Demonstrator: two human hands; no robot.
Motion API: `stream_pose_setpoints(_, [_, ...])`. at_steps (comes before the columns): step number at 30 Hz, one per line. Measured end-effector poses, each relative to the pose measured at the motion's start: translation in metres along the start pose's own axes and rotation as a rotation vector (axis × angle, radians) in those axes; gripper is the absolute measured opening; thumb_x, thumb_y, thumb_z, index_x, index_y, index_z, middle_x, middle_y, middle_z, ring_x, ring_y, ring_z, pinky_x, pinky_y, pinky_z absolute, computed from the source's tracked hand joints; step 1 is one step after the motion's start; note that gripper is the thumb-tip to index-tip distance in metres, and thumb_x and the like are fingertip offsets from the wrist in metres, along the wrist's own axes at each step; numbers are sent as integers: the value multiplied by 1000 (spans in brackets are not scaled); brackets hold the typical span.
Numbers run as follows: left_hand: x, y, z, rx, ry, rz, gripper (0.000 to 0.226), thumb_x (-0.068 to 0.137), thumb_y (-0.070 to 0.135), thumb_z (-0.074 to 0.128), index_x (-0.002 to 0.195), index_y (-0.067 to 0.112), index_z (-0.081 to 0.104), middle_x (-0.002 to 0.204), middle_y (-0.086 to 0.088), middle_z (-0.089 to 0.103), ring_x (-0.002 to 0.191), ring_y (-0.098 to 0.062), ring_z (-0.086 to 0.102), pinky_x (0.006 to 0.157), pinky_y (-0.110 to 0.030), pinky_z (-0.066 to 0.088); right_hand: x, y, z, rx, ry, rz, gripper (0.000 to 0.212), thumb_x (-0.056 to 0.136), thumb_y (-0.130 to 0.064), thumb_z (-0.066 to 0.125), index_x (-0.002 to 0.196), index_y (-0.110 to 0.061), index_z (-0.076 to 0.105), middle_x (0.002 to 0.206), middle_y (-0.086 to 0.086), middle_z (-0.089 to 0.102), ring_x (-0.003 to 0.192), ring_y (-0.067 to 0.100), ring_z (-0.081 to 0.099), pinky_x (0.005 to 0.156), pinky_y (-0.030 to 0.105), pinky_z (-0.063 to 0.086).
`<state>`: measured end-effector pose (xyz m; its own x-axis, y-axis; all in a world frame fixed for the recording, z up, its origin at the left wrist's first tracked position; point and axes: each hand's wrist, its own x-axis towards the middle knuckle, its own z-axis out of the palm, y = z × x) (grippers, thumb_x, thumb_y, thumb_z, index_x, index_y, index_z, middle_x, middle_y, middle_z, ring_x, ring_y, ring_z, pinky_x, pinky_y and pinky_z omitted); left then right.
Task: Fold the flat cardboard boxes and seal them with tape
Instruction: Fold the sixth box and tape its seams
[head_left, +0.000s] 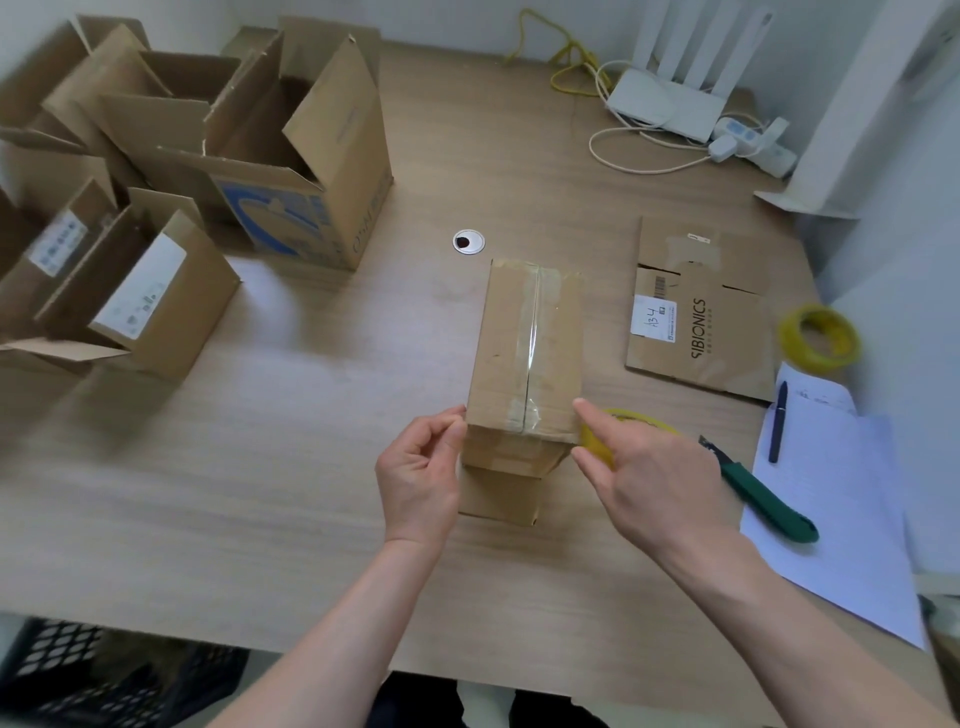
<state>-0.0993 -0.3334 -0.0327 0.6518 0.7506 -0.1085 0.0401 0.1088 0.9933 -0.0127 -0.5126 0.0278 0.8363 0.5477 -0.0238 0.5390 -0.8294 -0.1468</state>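
A small brown cardboard box (511, 343) stands in the middle of the wooden table (291, 467), its top flaps closed and a strip of clear tape running along the centre seam. One loose flap lies flat on the table at its near end. My left hand (421, 478) pinches the box's near left corner with thumb and forefinger. My right hand (660, 483) is at the near right corner, forefinger stretched onto the box edge, with a yellow tape roll (597, 441) under the palm. A flat unfolded box (701, 322) printed SIBIONICS lies to the right.
Several open cardboard boxes (291, 156) crowd the back left. A second yellow tape roll (821, 338), a pen (777, 421), a green utility knife (769, 499) and white paper (841, 519) lie at the right. A router with cables (665, 104) sits at the back. A black crate (78, 670) is below the near edge.
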Motion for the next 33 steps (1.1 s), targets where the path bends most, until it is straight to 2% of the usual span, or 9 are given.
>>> stream_pose_setpoints(9, [13, -16, -6, -7, -11, -62, 12, 86, 0, 69, 82, 11, 75, 94, -2, 76, 95, -16, 72, 87, -23, 55, 2, -3, 9, 82, 47, -53, 37, 91, -40, 65, 127, -32, 65, 83, 0, 70, 75, 30, 65, 57, 34, 45])
stream_pose_setpoints(13, [22, -15, -7, -112, -27, -301, 3, 86, 6, 71, 86, 7, 74, 94, -1, 77, 94, -16, 71, 84, -26, 54, 5, -3, 10, 129, 9, -23, 37, 92, -40, 64, 128, -33, 64, 95, -3, 72, 87, 27, 66, 64, 34, 47])
stream_pose_setpoints(16, [31, -7, -5, -185, -9, -552, 27, 82, 10, 75, 107, 7, 67, 110, -12, 71, 104, -24, 67, 93, -35, 50, 10, -1, 8, 158, -69, 1, 40, 94, -45, 58, 134, -38, 58, 114, -8, 70, 105, 19, 63, 79, 34, 49])
stream_pose_setpoints(17, [32, -2, -5, -128, 15, -494, 37, 80, 11, 76, 115, 9, 64, 115, -12, 69, 105, -20, 67, 93, -33, 50, 11, -1, 7, 175, -95, 0, 41, 94, -45, 58, 135, -38, 57, 118, -9, 69, 108, 18, 62, 84, 34, 49])
stream_pose_setpoints(19, [27, 8, -6, 161, -32, 19, 47, 80, 20, 71, 125, 18, 61, 127, -9, 62, 116, -13, 60, 99, -30, 47, 14, -1, 3, 197, -137, -2, 41, 94, -45, 58, 135, -37, 56, 122, -9, 67, 110, 19, 62, 88, 34, 48])
stream_pose_setpoints(22, [28, 0, 0, 794, -499, 814, 56, 88, 48, 59, 139, 24, 53, 153, -13, 38, 144, -31, 32, 112, -47, 32, 18, 2, 1, 207, -168, -17, 38, 94, -45, 58, 131, -35, 58, 118, -5, 69, 105, 20, 63, 84, 34, 50])
stream_pose_setpoints(25, [38, -5, 6, 1075, -599, 959, 52, 94, 52, 49, 135, 21, 59, 151, -12, 43, 140, -41, 36, 98, -57, 44, 19, 3, -1, 207, -171, -42, 37, 92, -46, 61, 128, -36, 59, 112, -2, 71, 99, 22, 64, 78, 33, 49])
stream_pose_setpoints(29, [51, -18, 10, 1006, -423, 1243, 27, 96, 30, 63, 114, 13, 73, 130, -16, 63, 120, -46, 56, 86, -48, 55, 18, 5, 9, 206, -60, -102, 34, 88, -42, 67, 121, -32, 65, 102, 0, 73, 90, 26, 67, 68, 30, 44])
stream_pose_setpoints(33, [51, -19, 10, 985, -421, 1249, 29, 98, 34, 57, 111, 15, 75, 128, -13, 65, 119, -43, 58, 90, -46, 55, 15, 5, 17, 252, -65, -108, 31, 89, -40, 64, 117, -26, 64, 104, 0, 72, 94, 28, 66, 72, 36, 50])
